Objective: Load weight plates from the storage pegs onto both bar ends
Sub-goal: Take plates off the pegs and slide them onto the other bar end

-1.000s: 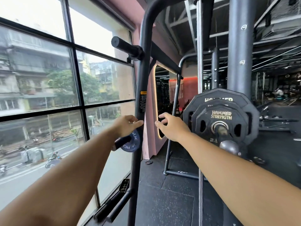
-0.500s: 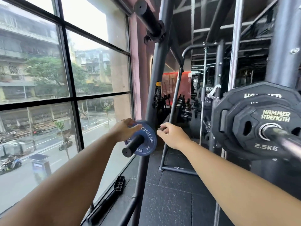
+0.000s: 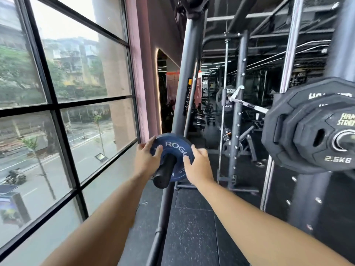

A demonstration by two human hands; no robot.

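Between both hands sits the blue plate (image 3: 173, 150), threaded on a black peg (image 3: 165, 172). Left hand (image 3: 146, 160) grips its left rim; right hand (image 3: 197, 166) grips its right rim, fingers curled round the edges.

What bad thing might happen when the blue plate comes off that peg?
1. The left hand and the right hand grip the blue plate only at its rim. Once it is clear of the peg, it might slip and drop to the floor.
2. The window is close on the left, so a wide swing might knock the glass.
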